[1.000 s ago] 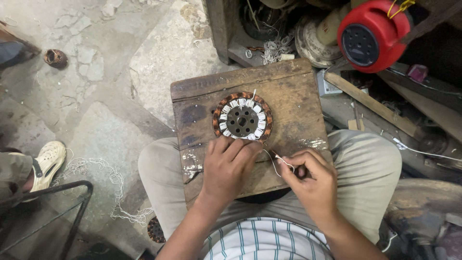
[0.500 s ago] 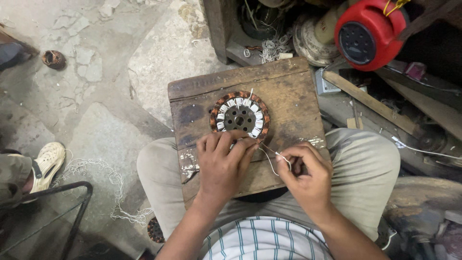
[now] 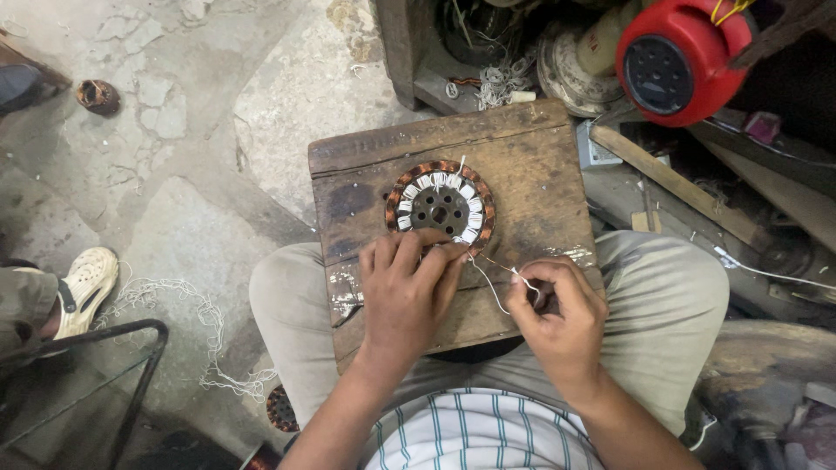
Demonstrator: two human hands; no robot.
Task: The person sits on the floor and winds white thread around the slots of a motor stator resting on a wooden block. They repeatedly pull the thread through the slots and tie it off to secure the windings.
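The left hand [image 3: 407, 283] is pressing fingers down on the motor winding [image 3: 440, 207] lying on the wooden block [image 3: 540, 174]; the right hand [image 3: 557, 313], to its right, is pinching the white thread [image 3: 488, 283] running leftward to it.

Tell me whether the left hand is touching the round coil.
Touching. The head view shows the left hand with its fingertips laid on the near edge of the coil, no gap between them.
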